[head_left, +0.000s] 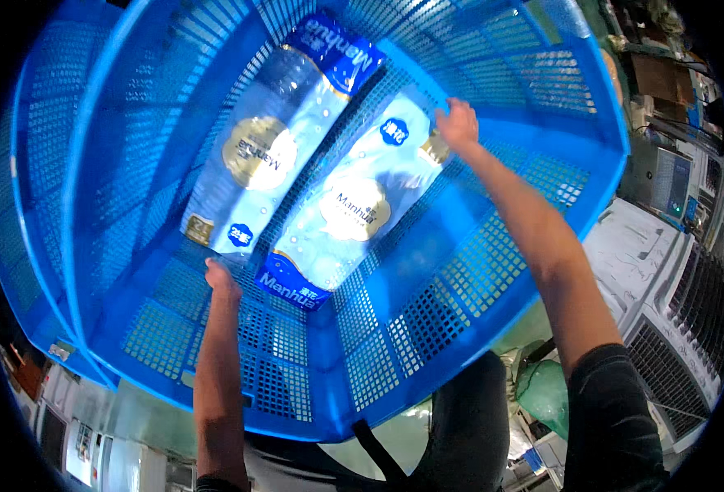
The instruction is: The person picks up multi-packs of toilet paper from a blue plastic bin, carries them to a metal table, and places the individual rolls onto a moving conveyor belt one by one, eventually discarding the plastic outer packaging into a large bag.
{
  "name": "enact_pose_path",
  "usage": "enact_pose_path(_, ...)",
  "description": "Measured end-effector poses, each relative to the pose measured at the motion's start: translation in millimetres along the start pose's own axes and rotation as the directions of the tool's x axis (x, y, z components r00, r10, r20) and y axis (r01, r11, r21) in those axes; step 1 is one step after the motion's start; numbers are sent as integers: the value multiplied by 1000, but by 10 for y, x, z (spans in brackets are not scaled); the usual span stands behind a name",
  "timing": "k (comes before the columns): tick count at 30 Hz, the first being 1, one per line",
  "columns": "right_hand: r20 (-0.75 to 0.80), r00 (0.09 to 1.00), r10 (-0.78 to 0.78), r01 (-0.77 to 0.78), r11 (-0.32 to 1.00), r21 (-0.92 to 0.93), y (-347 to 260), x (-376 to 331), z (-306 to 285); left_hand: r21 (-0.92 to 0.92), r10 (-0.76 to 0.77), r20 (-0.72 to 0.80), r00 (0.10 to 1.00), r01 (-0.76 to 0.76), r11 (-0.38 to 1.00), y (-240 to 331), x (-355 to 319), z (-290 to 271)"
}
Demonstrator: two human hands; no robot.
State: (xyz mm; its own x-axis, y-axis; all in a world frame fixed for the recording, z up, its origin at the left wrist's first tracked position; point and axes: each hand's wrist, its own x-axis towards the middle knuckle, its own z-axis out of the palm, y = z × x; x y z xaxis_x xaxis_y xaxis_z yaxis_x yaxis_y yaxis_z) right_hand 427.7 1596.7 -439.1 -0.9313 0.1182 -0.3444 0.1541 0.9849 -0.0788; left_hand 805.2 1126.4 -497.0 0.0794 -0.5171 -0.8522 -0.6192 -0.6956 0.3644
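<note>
Two long soft packs in clear-and-blue plastic film lie side by side, slanted, in a large blue plastic basket (493, 320). The left pack (243, 193) has its dark blue end at the far side; the right pack (313, 221) has its dark blue end toward me. Just below the near end of the left pack is my left hand (225, 280), thumb apart from the fingers and nothing visible in its grasp. My right hand (458, 125) is at the far right corner of the right pack, fingers loosely bent and apart, close to or touching the film.
Another blue basket wall (26, 221) curves along the left side, next to the first rim. White machine-like units with dark grilles (661, 369) stand at the right. A greenish plastic-wrapped bundle (544, 398) lies below the basket, near my legs.
</note>
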Motion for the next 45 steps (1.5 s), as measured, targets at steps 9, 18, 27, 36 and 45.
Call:
enact_pose_path(9,187,980,63,-114,954,276,8,295,727,-184,-21,-23,1000,16,983,-299,356,97)
enact_pose_path(18,281,959,46,-240,661,711,564,622,726,-360,54,256,965,44,932,-101,234,506)
enact_pose_path(27,199,964,176,-251,850,463,-103,401,844,-435,-39,370,928,210,876,91,375,102)
enact_pose_path(36,358,929,89,-320,676,664,117,543,880,-415,40,308,951,96,905,383,487,217)
enact_pose_path(45,290,956,46,-232,724,649,175,610,893,-249,22,604,797,162,955,306,598,354)
